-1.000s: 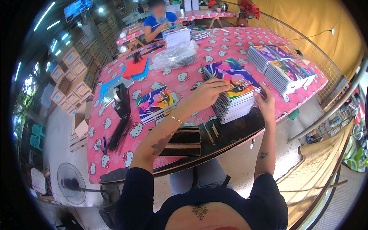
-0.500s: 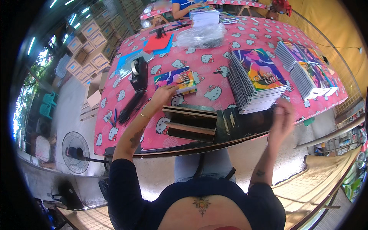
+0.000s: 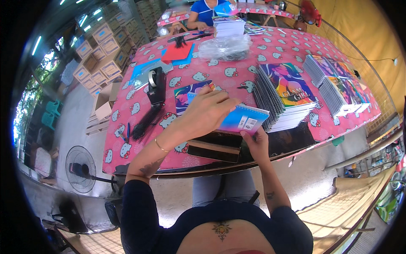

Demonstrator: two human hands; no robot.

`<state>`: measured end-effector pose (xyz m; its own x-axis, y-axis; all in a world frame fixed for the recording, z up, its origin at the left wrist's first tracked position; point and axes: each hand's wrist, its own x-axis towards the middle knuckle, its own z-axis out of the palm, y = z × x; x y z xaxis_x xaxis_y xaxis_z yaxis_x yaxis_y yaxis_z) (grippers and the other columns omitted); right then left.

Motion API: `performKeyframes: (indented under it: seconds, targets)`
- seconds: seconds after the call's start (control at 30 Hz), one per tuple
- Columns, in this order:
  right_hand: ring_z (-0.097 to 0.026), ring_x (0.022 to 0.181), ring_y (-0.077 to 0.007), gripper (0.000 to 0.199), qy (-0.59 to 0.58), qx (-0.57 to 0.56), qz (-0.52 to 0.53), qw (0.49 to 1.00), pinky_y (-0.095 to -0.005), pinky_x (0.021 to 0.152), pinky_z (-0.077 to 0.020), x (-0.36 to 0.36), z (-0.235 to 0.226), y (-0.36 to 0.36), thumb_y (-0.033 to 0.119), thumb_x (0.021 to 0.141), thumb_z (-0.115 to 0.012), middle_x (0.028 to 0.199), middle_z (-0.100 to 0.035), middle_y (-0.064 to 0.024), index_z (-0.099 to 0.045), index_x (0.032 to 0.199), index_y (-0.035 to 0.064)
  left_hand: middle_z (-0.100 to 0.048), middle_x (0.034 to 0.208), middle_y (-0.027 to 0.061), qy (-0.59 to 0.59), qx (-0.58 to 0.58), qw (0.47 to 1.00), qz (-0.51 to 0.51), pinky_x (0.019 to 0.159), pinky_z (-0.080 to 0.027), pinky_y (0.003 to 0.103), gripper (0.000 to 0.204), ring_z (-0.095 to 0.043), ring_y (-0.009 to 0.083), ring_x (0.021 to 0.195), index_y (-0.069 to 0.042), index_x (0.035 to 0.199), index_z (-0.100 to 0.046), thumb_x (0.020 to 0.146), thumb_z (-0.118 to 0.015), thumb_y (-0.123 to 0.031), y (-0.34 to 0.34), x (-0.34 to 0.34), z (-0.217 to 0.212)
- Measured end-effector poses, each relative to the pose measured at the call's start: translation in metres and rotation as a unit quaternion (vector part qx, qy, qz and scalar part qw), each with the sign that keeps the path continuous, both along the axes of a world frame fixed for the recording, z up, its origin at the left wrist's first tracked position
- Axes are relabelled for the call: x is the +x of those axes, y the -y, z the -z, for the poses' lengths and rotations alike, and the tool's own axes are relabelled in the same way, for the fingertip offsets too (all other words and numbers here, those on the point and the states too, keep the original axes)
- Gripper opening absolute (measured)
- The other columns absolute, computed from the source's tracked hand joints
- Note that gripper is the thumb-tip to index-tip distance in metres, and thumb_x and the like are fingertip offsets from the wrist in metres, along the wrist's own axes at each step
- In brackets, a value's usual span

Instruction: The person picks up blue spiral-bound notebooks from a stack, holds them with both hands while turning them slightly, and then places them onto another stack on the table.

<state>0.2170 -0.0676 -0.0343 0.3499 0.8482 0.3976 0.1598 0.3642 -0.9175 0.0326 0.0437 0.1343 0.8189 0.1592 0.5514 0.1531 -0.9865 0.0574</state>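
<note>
Notebook (image 3: 242, 120), blue w/ a white sticker, is up over the near edge of the pink bench (image 3: 270, 51), held in both hands. Big pile of notebooks (image 3: 282, 95) sits just to its right. Black tape holder (image 3: 156, 84) is on the left. Left hand (image 3: 206, 112) lies on top, fingers clasping it. Right hand (image 3: 256, 143) pinches its bottom edge.

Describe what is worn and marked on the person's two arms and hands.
Both arms have dark navy sleeves pushed up near the elbows, leaving the forearms bare. The left hand has a thin gold bracelet at the wrist, with a dark tattoo on that forearm. The right hand is bare, with a small dark tattoo on its forearm.
</note>
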Motion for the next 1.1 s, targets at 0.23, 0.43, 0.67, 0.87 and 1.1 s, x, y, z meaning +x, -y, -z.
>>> performKeyframes:
  seconds: [0.23,0.43,0.67,0.87,1.1]
  targets:
    - [-0.060,0.116,-0.0217,0.059,-0.040,0.001,-0.070,0.997,-0.0348,0.102,-0.0448,-0.010,-0.001,-0.003,0.015,0.093,-0.073,0.123,-0.063,-0.0138,-0.044,0.142,-0.0001,-0.060,0.127,0.0148,-0.064,0.056,0.990,-0.113,0.106,-0.036,0.043,0.047,-0.055,0.0283,0.124,-0.007,0.139,-0.055,0.093,-0.064,-0.013,0.017,-0.033,0.059]
    - [-0.058,0.117,-0.0206,0.058,-0.006,0.034,-0.039,0.999,-0.0350,0.103,-0.0435,-0.037,0.010,-0.017,0.014,0.094,-0.071,0.124,-0.062,-0.0130,-0.044,0.143,0.0008,-0.045,0.152,0.0204,0.206,-0.228,0.919,-0.245,0.117,-0.026,0.040,0.054,-0.037,0.0277,0.144,0.000,0.150,-0.042,0.102,-0.056,-0.022,0.016,-0.073,0.142]
    - [-0.060,0.111,-0.0189,0.047,0.079,0.017,-0.005,0.997,-0.0317,0.098,-0.0457,0.012,0.019,-0.017,0.018,0.091,-0.075,0.120,-0.064,-0.0125,-0.056,0.130,-0.0006,-0.061,0.107,0.0230,0.068,-0.089,0.865,-0.489,0.086,-0.050,0.049,0.032,-0.058,0.0399,0.102,0.004,0.113,-0.064,0.086,-0.067,-0.013,-0.085,-0.161,0.179]
    - [-0.058,0.108,-0.0254,0.043,0.091,0.120,0.066,0.986,-0.0371,0.098,-0.0447,0.009,-0.014,-0.014,0.013,0.089,-0.073,0.116,-0.062,-0.0131,-0.057,0.127,-0.0001,-0.061,0.107,0.0217,0.052,0.060,0.861,-0.502,0.081,-0.053,0.048,0.013,-0.062,0.0403,0.096,0.003,0.096,-0.061,0.089,-0.064,-0.008,-0.100,-0.187,0.209]
    - [-0.064,0.098,-0.0309,0.029,0.449,0.170,0.052,0.876,-0.0435,0.086,-0.0493,-0.074,-0.084,-0.039,0.018,0.088,-0.071,0.110,-0.067,-0.0123,-0.066,0.114,0.0078,-0.068,0.096,0.0160,0.223,-0.155,0.912,-0.308,0.069,-0.052,0.036,0.018,-0.067,0.0243,0.078,0.002,0.109,-0.065,0.097,-0.063,-0.011,-0.028,-0.112,0.127]
